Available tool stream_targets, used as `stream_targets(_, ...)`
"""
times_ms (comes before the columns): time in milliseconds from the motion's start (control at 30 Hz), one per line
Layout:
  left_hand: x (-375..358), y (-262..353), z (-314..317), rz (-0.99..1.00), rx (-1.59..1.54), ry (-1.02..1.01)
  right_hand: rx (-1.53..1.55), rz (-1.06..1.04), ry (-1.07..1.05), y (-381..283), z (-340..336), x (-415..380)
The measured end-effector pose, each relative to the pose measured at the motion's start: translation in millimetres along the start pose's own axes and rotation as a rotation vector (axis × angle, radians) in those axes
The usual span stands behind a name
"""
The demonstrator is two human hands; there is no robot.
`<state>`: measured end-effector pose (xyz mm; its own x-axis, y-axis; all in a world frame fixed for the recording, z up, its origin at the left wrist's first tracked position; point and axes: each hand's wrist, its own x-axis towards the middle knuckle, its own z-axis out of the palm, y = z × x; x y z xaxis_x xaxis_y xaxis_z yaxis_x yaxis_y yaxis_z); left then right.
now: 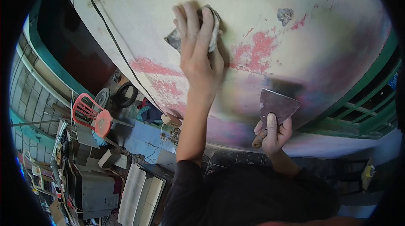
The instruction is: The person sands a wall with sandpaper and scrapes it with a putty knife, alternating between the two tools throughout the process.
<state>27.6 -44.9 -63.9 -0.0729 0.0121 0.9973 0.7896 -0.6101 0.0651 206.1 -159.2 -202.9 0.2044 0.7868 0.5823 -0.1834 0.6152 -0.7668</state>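
- the sanding pad (213,30) sits up high on the big pale wall (139,11), near 12 o'clock in the picture.
- the left hand (198,53) lies flat on the pad, fingers straight and close together, pushing it onto the wall. only the pad's edges peek out from under the fingers.
- a grey scraped spot (173,39) shows on the wall just at 9 o'clock from that hand.
- red paint patches (257,49) show through the pale coat, just at 3 o'clock from the left hand, and more run down at 7 o'clock.
- the scraper (276,106) is lower, at about 4 o'clock from the left hand. its wide flat blade points up and rests on the wall.
- the right hand (274,133) is closed around the scraper's wooden handle, with the thumb up on the back of the blade.
- a thin black cable (112,36) runs down the wall at 9 o'clock from the left hand.
- a red plastic chair (90,114) stands far off at 8 o'clock, among boxes and clutter.
- a green window frame (363,108) is at 3 o'clock from the scraper.
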Motion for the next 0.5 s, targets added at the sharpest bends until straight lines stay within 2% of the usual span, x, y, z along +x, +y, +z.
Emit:
stream_targets(33,4,1,-8,0.001,-0.003,0.003,0.018,0.015,0.015,-1,2,1)
stream_targets(100,2,7,-34,-0.168,-0.176,-0.072,0.022,-0.008,0.02,0,0,-3)
stream_targets(167,-17,12,-45,-0.365,-0.375,0.183,0.027,-0.02,0.024,2,-3,-8)
stream_targets(233,-39,28,-67,-0.723,-0.405,0.251,-0.001,0.094,0.029,3,-10,-15)
stream_targets(367,-51,18,-72,-0.87,-0.466,0.13,0.014,0.089,0.054,9,-15,-20)
stream_targets(467,-44,9,-62,-0.887,-0.489,0.111,-0.006,0.06,0.057,6,-12,-22)
stream_targets(500,-41,7,-57,-0.848,-0.39,0.07,0.002,0.066,0.049,4,-10,-24)
